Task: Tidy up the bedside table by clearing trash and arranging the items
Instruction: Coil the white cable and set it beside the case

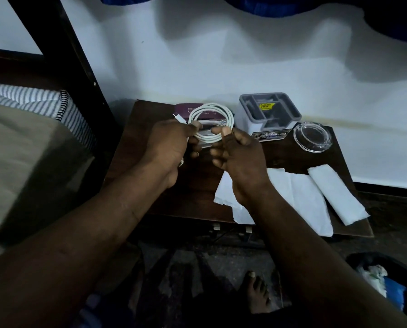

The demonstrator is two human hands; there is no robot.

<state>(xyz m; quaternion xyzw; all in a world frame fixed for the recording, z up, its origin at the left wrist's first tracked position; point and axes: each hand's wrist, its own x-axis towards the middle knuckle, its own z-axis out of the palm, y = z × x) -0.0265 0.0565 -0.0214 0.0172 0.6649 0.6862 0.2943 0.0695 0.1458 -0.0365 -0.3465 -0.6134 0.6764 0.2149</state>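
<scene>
A white charging cable (223, 112) is wound into a round coil and held above the dark wooden bedside table (138, 129). My left hand (171, 145) pinches the coil's left side, where a plug end sticks out. My right hand (235, 150) pinches the lower right of the coil between thumb and forefinger. Behind the coil lies a maroon book (185, 107). Torn white tissue paper (299, 195) is spread on the table's front right, with a folded white strip (337, 195) beside it.
A grey and white organiser box (268, 110) stands at the table's back, a glass ashtray (312, 137) to its right. A bed with a striped pillow (32, 100) is at the left. A dark bin (382, 275) with trash sits on the floor at the lower right. My bare foot (256, 292) is below.
</scene>
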